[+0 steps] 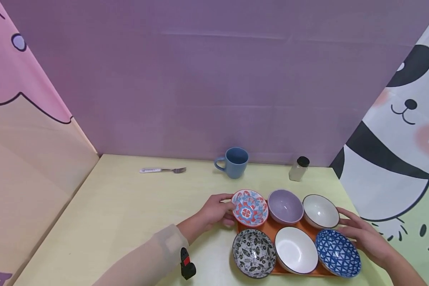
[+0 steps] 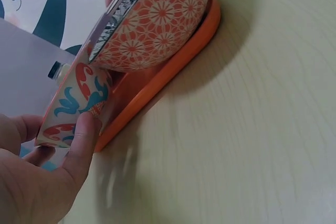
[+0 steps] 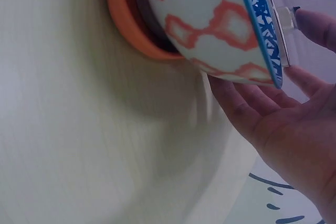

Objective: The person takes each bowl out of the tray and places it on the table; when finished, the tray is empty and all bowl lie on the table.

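Note:
My left hand [image 1: 214, 212] is at the left side of a red-and-blue patterned bowl [image 1: 250, 208]. It pinches this bowl, one digit over the rim and another against the outer wall [image 2: 79, 100]. My right hand [image 1: 366, 240] spreads its fingers beside a blue-and-white bowl [image 1: 338, 253] and a white bowl with a dark rim [image 1: 321, 211]. In the right wrist view some fingers touch the underside of the blue-and-white bowl [image 3: 215, 30]. The bowls stand in two rows on an orange tray [image 1: 269, 228]. A purple bowl [image 1: 285, 206], another white bowl [image 1: 296, 250] and a black-flowered bowl [image 1: 254, 253] stand between the hands.
A blue mug [image 1: 236, 163] stands behind the bowls, its handle to the left. Further right is a clear jar with a black lid [image 1: 298, 169]. To the left lies a fork [image 1: 162, 170] on the pale wooden table [image 1: 128, 214]. Cloth walls [image 1: 200, 79] enclose the table's back and sides.

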The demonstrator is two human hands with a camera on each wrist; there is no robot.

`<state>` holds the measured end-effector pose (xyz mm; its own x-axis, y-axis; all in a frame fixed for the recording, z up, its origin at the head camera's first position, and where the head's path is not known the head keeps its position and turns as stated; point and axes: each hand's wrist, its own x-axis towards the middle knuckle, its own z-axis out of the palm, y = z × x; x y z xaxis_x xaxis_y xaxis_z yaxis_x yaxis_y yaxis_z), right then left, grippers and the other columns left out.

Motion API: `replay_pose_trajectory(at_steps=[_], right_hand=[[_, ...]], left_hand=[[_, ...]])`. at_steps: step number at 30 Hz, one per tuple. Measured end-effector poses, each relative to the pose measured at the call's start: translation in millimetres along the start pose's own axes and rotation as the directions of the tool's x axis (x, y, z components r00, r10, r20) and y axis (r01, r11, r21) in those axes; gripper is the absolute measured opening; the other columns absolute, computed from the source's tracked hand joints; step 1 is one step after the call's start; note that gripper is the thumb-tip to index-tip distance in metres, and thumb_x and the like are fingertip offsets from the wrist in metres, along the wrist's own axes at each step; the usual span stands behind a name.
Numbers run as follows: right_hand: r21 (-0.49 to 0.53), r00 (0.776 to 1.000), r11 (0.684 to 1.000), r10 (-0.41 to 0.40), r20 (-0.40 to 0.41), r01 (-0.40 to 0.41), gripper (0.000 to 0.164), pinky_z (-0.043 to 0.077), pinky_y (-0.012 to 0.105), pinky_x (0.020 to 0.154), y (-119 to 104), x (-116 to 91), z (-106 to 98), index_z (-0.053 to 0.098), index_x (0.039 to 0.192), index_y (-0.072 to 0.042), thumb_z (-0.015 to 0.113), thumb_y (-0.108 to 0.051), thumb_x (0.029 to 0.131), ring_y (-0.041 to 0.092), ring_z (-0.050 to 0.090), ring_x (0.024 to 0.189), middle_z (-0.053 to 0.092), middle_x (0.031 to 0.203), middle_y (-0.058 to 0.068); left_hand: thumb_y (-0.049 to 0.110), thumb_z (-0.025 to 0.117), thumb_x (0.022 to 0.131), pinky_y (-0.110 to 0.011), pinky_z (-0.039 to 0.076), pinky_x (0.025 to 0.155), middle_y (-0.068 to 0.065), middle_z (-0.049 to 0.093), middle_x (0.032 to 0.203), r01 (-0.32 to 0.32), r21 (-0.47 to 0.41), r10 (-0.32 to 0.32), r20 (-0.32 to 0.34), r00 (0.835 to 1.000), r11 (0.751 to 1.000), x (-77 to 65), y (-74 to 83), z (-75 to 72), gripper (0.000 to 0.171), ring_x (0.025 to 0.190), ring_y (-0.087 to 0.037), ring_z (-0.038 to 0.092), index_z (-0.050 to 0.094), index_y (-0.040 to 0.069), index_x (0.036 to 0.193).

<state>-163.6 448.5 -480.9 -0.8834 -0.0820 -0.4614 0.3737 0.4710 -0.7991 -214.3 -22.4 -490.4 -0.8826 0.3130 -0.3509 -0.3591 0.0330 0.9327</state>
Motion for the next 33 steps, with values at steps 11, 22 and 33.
replay_pose_trajectory(at_steps=[11,22,33], right_hand=[[-0.046,1.000,0.999,-0.027,0.003,0.027,0.078,0.053,0.065,0.099,-2,2,5,0.012,0.165,-0.011,0.055,-0.033,0.104,0.055,0.039,0.141,0.020,0.163,0.036],[-0.169,1.000,0.986,-0.012,-0.022,0.008,0.066,0.057,0.059,0.091,-11,10,9,0.026,0.158,0.000,0.043,-0.042,0.110,0.046,0.052,0.130,0.034,0.158,0.034],[-0.289,0.979,0.955,-0.125,-0.162,0.074,0.053,0.062,0.050,0.090,-13,18,16,0.050,0.145,0.004,0.046,-0.036,0.110,0.037,0.072,0.106,0.057,0.137,0.033]], left_hand=[[0.011,0.060,0.099,-0.052,0.061,0.087,-0.026,0.071,0.113,-0.027,-0.027,0.026,-0.020,0.999,0.999,-11.9,5.0,-28.2,0.052,0.086,-0.028,0.077,0.051,0.006,0.150],[0.009,0.061,0.099,-0.042,0.065,0.078,-0.021,0.070,0.108,-0.037,-0.069,0.028,-0.125,0.992,0.997,-38.7,6.3,-83.9,0.051,0.082,-0.026,0.076,0.051,0.008,0.150],[0.008,0.058,0.101,-0.041,0.065,0.082,-0.016,0.070,0.106,-0.051,-0.099,0.032,-0.191,0.981,0.994,-63.3,-0.8,-140.4,0.054,0.084,-0.026,0.075,0.045,0.005,0.153]])
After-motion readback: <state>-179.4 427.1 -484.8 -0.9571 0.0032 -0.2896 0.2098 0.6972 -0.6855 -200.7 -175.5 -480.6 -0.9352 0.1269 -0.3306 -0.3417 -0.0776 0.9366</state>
